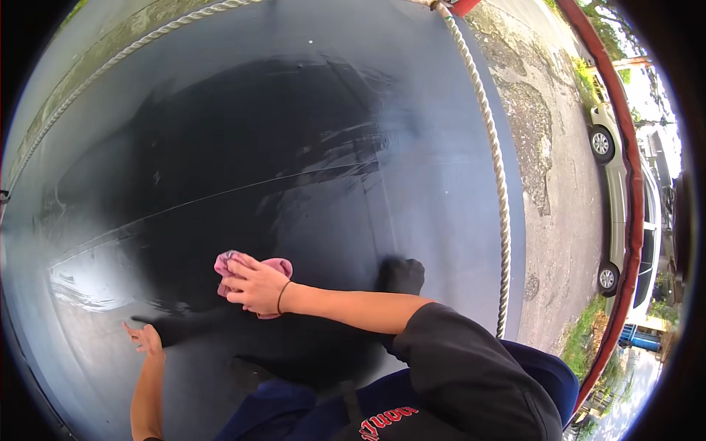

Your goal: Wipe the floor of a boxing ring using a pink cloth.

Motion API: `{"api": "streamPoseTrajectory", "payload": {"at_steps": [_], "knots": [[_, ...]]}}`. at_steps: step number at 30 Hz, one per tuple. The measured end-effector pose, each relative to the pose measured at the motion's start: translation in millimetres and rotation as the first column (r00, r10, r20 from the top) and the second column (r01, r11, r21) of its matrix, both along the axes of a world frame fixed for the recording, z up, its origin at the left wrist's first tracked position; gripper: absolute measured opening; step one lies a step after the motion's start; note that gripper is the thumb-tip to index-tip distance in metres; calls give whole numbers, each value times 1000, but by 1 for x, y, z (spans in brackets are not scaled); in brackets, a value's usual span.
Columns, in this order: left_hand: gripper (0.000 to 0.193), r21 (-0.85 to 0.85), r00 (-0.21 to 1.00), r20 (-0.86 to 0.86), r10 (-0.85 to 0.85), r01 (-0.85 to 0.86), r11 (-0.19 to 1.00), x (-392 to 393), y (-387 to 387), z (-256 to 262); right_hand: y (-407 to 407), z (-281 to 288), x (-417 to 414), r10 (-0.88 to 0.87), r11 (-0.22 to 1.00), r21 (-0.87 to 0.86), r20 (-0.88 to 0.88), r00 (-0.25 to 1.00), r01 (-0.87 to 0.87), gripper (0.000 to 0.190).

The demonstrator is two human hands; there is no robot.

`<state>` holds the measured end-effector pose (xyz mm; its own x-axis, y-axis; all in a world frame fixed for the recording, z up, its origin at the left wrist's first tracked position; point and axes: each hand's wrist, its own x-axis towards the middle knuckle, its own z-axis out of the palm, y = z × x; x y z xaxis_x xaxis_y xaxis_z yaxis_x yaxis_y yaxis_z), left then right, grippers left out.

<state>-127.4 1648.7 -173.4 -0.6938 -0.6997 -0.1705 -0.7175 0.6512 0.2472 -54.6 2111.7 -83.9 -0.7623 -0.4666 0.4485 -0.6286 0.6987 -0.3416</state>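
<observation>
My right hand point(256, 286) presses a folded pink cloth point(282, 267) against a dark grey mat point(209, 143). The cloth bunches out on both sides of the fingers, and a thin dark band circles the wrist. Around and beyond the cloth, a wide stretch of the mat looks darker and glossy, with streaky wet edges. A seam crosses it at a slant. To the left, my left hand point(144, 338) holds nothing, its fingers apart near the mat and its shadow beside it. Whether it touches the surface I cannot tell.
White twisted ropes run along the right side point(491, 138) and the far left point(127, 52) of the mat. Beyond the right rope lies patched pavement point(551, 220). A red padded rail point(634, 182) curves in front of a parked light-coloured car point(615, 204).
</observation>
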Motion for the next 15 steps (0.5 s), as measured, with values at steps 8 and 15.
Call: {"api": "streamPoseTrajectory", "payload": {"at_steps": [8, 15], "knots": [[93, 79, 861, 247, -444, 439, 895, 85, -71, 33, 310, 34, -67, -831, 556, 271, 183, 525, 786, 17], [91, 151, 661, 578, -478, 490, 859, 58, -86, 25, 356, 0, -43, -968, 129, 312, -166, 188, 941, 29]]}}
